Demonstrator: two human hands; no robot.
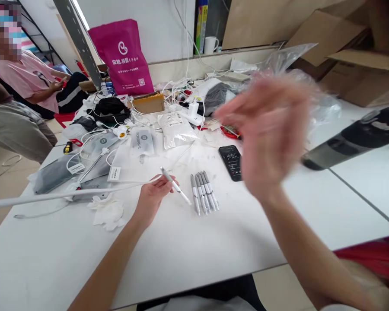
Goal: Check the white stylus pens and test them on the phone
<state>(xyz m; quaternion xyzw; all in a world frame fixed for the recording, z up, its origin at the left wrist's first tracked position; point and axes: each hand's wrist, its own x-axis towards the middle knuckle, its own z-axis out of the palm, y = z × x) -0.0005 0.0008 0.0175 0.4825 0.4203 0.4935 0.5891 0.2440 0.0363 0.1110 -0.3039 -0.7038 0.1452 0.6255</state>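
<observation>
My left hand [153,196] rests on the white table [181,250] with its fingers pinched on a white and grey pen [175,185], which points down and to the right. Just right of it lie several more pens [204,193] side by side in a row. My right hand [269,134] is raised above the table, right of the pens, and smeared by motion. Its fingers look stretched out, and nothing shows in them. A black phone [231,162] lies face up beyond the pens, under the raised hand.
White packets [176,129], cables, a crumpled tissue [108,211], a magenta bag [123,56] and a clear plastic bag [314,99] crowd the far half of the table. A dark device [353,140] lies at the right. Cardboard boxes [359,56] stand behind. A person in pink [29,80] sits at far left.
</observation>
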